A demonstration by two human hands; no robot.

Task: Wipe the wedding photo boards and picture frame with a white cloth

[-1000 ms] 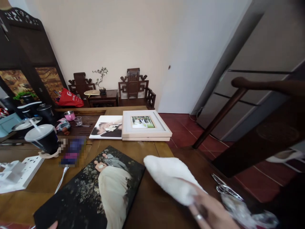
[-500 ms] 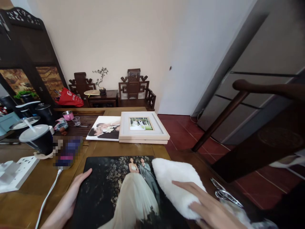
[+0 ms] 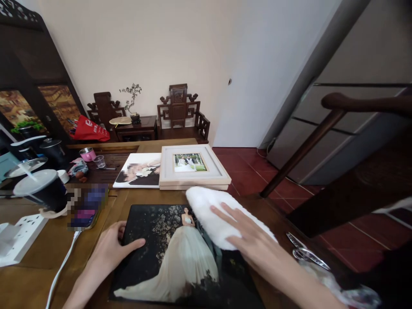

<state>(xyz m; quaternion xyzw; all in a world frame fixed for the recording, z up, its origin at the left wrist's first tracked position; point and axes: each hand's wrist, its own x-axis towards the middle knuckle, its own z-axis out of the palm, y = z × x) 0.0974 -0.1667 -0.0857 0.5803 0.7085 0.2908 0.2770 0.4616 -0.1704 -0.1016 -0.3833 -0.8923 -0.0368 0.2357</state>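
Observation:
A large dark wedding photo panel (image 3: 180,262) lies on the wooden table in front of me, showing a person in a long pale gown. My left hand (image 3: 112,249) grips its left edge, thumb on the printed face and fingers curled at the side. Under my right hand (image 3: 244,229) is a white fluffy cloth (image 3: 206,210), held against the panel's upper right part. The cloth covers that corner and much of the second pictured figure.
Beyond the panel lie a light-framed photo (image 3: 167,174) and a white-edged print (image 3: 120,182). On the left are a lidded cup (image 3: 48,193), a phone (image 3: 88,210) with a white cable (image 3: 62,266), and a power strip (image 3: 25,240). Scissors (image 3: 307,253) lie right, near a wooden chair (image 3: 299,150).
My right hand has moved the cloth up and left across the panel. The panel sits flatter and farther from me, and my left thumb now rests on its face.

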